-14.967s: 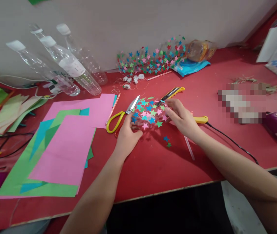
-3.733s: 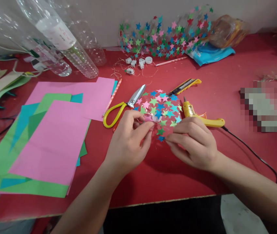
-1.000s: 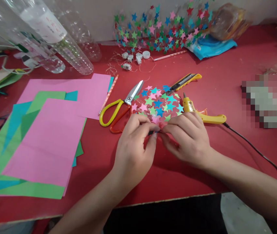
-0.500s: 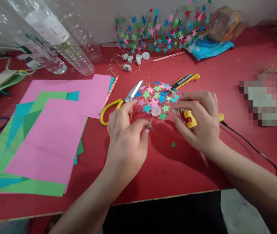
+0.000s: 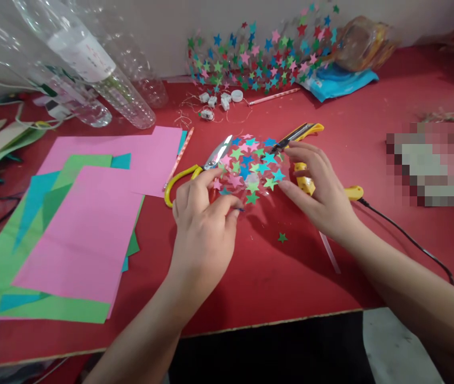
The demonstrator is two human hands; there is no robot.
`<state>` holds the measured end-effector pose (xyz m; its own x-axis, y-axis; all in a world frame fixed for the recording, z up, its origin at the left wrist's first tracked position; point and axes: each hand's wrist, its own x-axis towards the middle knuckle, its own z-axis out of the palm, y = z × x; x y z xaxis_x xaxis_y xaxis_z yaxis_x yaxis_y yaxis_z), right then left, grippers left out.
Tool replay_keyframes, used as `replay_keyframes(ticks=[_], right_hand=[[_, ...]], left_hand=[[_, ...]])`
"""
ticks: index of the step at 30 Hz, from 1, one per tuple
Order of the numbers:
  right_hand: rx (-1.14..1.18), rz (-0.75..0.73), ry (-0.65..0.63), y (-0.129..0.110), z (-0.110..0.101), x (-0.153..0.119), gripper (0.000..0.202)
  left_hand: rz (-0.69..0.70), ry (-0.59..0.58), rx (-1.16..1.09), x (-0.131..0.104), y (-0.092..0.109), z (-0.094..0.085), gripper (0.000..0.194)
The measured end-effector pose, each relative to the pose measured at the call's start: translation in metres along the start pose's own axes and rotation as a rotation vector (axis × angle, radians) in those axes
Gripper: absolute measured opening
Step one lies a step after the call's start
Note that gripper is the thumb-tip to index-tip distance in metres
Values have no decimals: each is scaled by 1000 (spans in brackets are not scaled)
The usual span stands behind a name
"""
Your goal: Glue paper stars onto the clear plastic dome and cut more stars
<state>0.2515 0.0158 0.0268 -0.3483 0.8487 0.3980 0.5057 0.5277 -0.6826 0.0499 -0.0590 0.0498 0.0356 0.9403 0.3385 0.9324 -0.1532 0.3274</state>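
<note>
The star-covered clear form (image 5: 247, 169) sits just right of the scissors (image 5: 218, 153). Left hand (image 5: 206, 221), beside the scissors, pinches a small blue piece (image 5: 241, 209); right hand (image 5: 323, 198), farther right, is part-open, contact unclear.

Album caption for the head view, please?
Left hand pinching a small blue piece, right hand spread beside star-covered clear plastic at a red table.

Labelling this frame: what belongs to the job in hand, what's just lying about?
Likely the job:
star-covered clear piece
dark blue scrap in left hand
loose green star
scissors
utility knife
glue gun

Probably just lying about:
labelled bottle
blue packet
patterned stick
</note>
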Motion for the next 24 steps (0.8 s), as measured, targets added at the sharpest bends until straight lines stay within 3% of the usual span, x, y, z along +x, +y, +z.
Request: replay_keyframes(ticks=[4,12,24], right_hand=[[118,84,-48,0,3,-2,41],[176,161,-6,0,4,-1,47],[200,177,16,10,7,-2,42]], left_hand=[[6,9,-22,0,-1,2,11],[63,-38,-87,-2,-1,1,13],[103,-52,-66,-2,2,2,15]])
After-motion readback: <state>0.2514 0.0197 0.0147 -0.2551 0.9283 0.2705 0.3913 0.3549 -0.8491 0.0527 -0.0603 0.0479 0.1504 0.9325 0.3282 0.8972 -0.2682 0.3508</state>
